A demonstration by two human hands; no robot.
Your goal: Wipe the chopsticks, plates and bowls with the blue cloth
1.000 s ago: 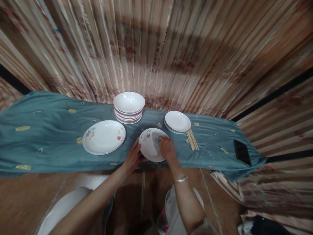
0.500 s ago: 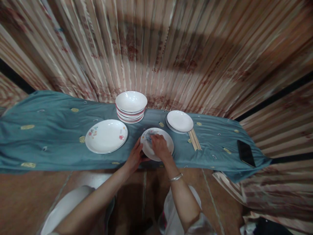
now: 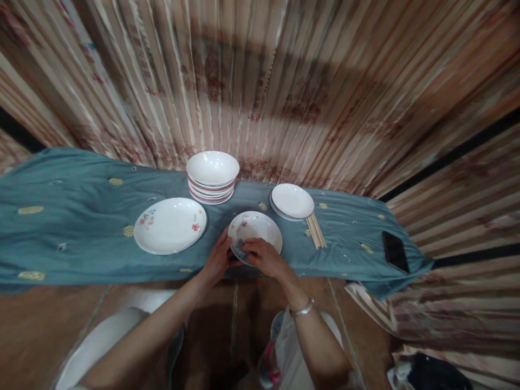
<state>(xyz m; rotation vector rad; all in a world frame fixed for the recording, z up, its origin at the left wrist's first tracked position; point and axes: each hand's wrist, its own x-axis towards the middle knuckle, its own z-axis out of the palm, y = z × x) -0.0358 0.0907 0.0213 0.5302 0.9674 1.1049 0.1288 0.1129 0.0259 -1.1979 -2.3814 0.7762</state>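
A round white plate (image 3: 266, 226) with small flowers near its rim is in front of me, close to the table's front edge. My left hand (image 3: 219, 255) grips its left rim, with the thumb at the edge and the fingers partly hidden beneath. Inside the plate, at the near left side, my right hand (image 3: 262, 255) is bent with its fingers down on the surface. A bluish-grey patch (image 3: 239, 245) shows under those fingertips and looks like a thin cloth, mostly covered by the hand.
Left of the plate lie stacked oval floral plates (image 3: 168, 227). Behind stands a stack of red-rimmed white bowls (image 3: 213, 169). To the right are small stacked plates (image 3: 292, 200), several chopsticks (image 3: 316, 232) and a black phone (image 3: 395, 252) on the teal tablecloth (image 3: 93, 227). A curtain (image 3: 244, 81) hangs behind.
My right hand has moved toward me across the plate, from its upper middle to its near left side, and the bluish-grey cloth moved with it. My left hand stays on the rim.
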